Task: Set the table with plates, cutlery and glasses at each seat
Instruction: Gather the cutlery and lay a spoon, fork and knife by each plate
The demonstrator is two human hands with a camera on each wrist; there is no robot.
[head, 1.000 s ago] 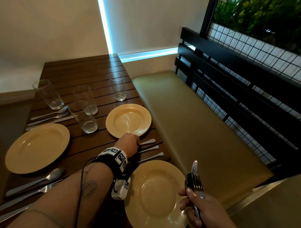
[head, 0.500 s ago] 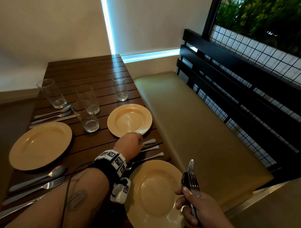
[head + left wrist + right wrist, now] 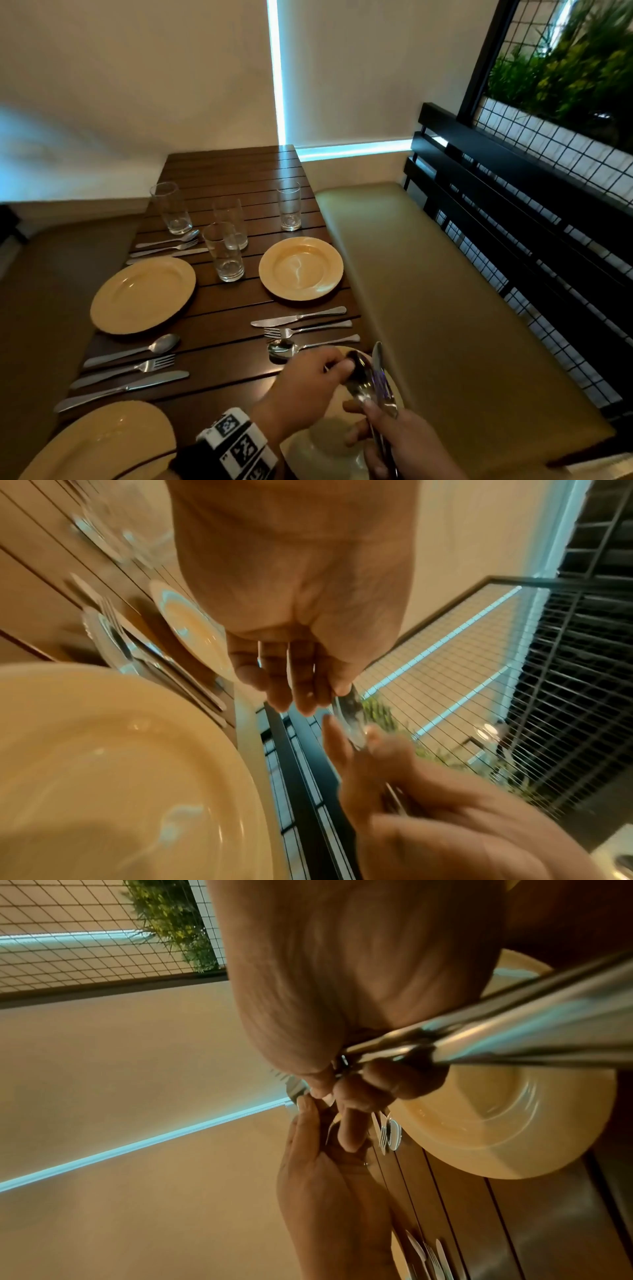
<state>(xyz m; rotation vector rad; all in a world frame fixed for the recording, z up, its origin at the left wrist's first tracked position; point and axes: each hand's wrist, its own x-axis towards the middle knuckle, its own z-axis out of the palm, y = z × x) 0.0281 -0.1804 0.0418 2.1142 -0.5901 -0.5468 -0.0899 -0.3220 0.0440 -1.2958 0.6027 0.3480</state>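
Note:
My right hand (image 3: 373,428) grips a bundle of cutlery (image 3: 371,387), a spoon, a fork and a knife, upright over the near right yellow plate (image 3: 318,448). The left hand (image 3: 344,368) reaches across and pinches the spoon's bowl at the top of the bundle. In the left wrist view its fingertips (image 3: 308,696) meet the spoon (image 3: 349,718). The right wrist view shows the handles (image 3: 514,1031) running through my fist. A knife, fork and spoon (image 3: 298,331) lie beside the far right plate (image 3: 301,269).
Two more plates (image 3: 142,294) (image 3: 102,442) sit on the left of the wooden table (image 3: 233,171), each with cutlery (image 3: 133,368) beside it. Several glasses (image 3: 224,251) stand mid-table. A tan bench (image 3: 445,308) and black railing (image 3: 513,212) run along the right.
My left hand has left the cutlery laid beside the far right plate and come back to the bundle. The right hand has shifted left, over the near plate.

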